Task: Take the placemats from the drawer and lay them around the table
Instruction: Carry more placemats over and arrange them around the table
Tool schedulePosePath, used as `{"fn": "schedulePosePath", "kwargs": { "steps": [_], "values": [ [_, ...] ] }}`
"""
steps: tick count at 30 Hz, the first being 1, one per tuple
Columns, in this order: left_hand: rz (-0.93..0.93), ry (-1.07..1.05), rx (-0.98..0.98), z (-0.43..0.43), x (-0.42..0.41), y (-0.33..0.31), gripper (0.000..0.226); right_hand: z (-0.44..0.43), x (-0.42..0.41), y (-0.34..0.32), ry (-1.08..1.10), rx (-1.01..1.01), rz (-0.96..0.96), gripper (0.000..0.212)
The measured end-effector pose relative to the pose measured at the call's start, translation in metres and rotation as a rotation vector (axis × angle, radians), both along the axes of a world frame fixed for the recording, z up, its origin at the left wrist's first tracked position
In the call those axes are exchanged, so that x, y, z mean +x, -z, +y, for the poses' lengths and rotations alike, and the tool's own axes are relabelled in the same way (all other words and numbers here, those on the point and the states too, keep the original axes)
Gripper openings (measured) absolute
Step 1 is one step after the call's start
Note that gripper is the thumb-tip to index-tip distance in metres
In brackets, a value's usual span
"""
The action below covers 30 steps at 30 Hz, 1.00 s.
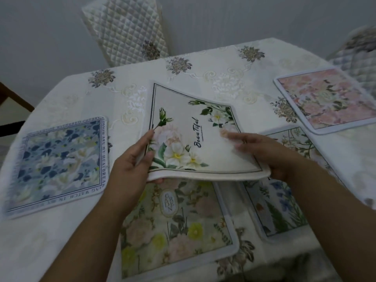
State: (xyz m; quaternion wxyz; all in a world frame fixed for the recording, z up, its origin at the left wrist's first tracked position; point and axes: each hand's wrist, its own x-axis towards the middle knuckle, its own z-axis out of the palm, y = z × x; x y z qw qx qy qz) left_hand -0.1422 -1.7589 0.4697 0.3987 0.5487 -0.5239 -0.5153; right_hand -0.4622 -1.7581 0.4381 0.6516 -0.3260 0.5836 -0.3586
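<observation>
A cream placemat with white flowers and the word "Beautiful" [195, 127] hovers bent above the table's middle. My left hand [132, 161] grips its left edge, thumb on top. My right hand [264, 153] holds its right near corner, fingers spread on top. Beneath it, near me, lies a green and pink floral placemat [175, 231]. A blue floral placemat [59, 163] lies flat at the left. A pink floral placemat [329, 102] lies at the far right. Under my right arm sits a placemat with blue flowers [274, 208], and another pale one [293, 139] shows behind my right hand.
The table wears a cream embroidered tablecloth [203, 74]. A quilted chair back [126, 31] stands at the far side, and another quilted chair [358, 49] at the right. A dark wooden piece [14, 98] shows at the left edge.
</observation>
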Motion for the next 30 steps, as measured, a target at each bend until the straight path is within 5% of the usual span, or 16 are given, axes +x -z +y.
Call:
{"fn": "schedulePosePath", "kwargs": {
  "steps": [8,13,19,23,30],
  "values": [
    [-0.154,0.144,0.024,0.083,0.084,-0.041,0.055,0.122,0.087,-0.072,-0.012,-0.298,0.523,0.052],
    [-0.062,0.212,0.055,0.139,0.144,-0.101,0.039,0.222,0.153,-0.138,0.127,-0.366,0.533,0.055],
    [-0.021,0.428,0.1,0.226,0.222,-0.168,0.047,0.344,0.235,-0.214,0.253,-0.426,0.557,0.054],
    [0.026,0.4,0.055,0.281,0.257,-0.19,0.035,0.41,0.272,-0.245,0.292,-0.455,0.512,0.054],
    [-0.071,0.332,-0.12,0.375,0.298,-0.211,0.051,0.487,0.307,-0.268,0.205,-0.49,0.566,0.053]
  ]
}}
